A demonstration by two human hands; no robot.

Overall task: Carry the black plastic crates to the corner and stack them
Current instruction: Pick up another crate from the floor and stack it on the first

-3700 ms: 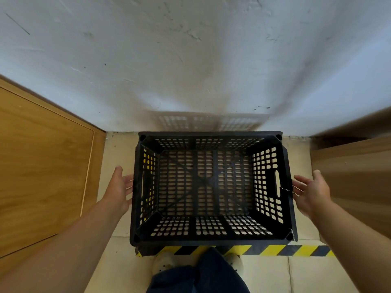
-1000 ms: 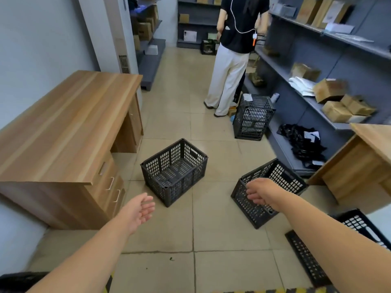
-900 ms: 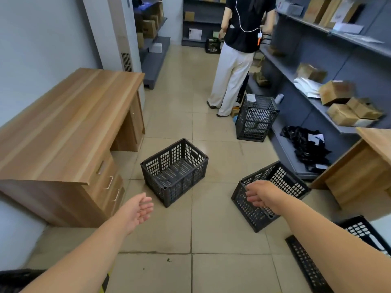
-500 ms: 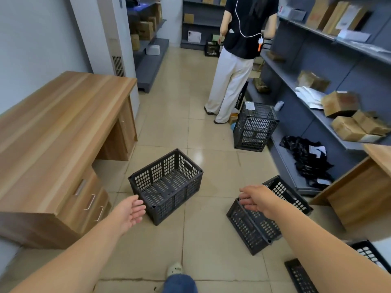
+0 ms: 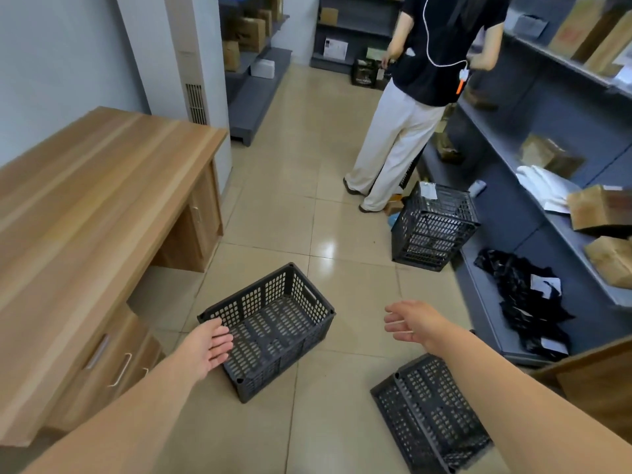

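Observation:
An empty black perforated crate [image 5: 273,323] stands upright on the tiled floor just ahead of me. My left hand [image 5: 207,347] hovers, fingers straight, over its near left corner and holds nothing. My right hand [image 5: 407,323] reaches out above the floor to the right of that crate, fingers relaxed and empty. A second black crate [image 5: 431,415] lies tipped on the floor at the lower right, partly behind my right forearm. A third black crate [image 5: 434,227] stands on end farther off beside the shelves.
A wooden desk [image 5: 85,213] with drawers fills the left side. Grey shelves [image 5: 547,186] with cardboard boxes and dark bags run along the right. A person [image 5: 410,107] in white trousers stands in the aisle ahead. Another wooden desk corner [image 5: 598,384] sits at the right.
I have walked forward, so the crates lie closer and lower in view. Both hands have advanced toward the upright crate, and my right hand has moved off the tipped crate.

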